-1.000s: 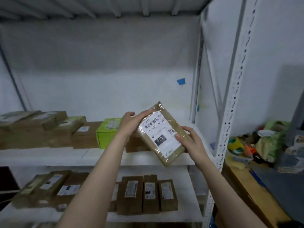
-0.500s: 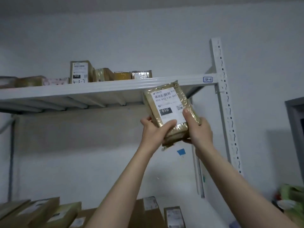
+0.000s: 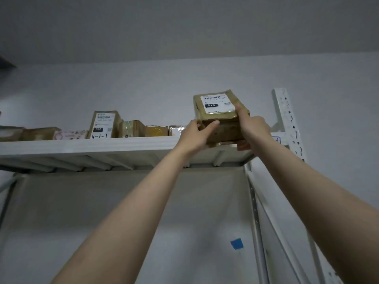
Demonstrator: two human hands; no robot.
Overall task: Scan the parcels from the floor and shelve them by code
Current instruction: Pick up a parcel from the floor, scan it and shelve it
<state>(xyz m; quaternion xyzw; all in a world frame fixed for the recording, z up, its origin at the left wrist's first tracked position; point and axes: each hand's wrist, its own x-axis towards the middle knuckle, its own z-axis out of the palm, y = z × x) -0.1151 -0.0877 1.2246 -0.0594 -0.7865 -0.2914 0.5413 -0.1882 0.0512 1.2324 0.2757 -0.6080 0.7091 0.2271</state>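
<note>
As left hand point(image 3: 194, 136) and right hand point(image 3: 254, 130) grip it, the parcel point(image 3: 220, 116) has risen to the shelf point(image 3: 82, 145).

parcel label point(image 3: 217, 103) blurred, shelf tag point(image 3: 277, 140) half hidden

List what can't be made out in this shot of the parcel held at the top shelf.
- Head view: whether the parcel already rests on the top shelf. The left hand and right hand cover its bottom edge.
- Shelf tag: mostly behind the right wrist.
- Small print on the label: blurred, only 010 reads.
- Leftmost box: cut off by the frame edge.
</note>
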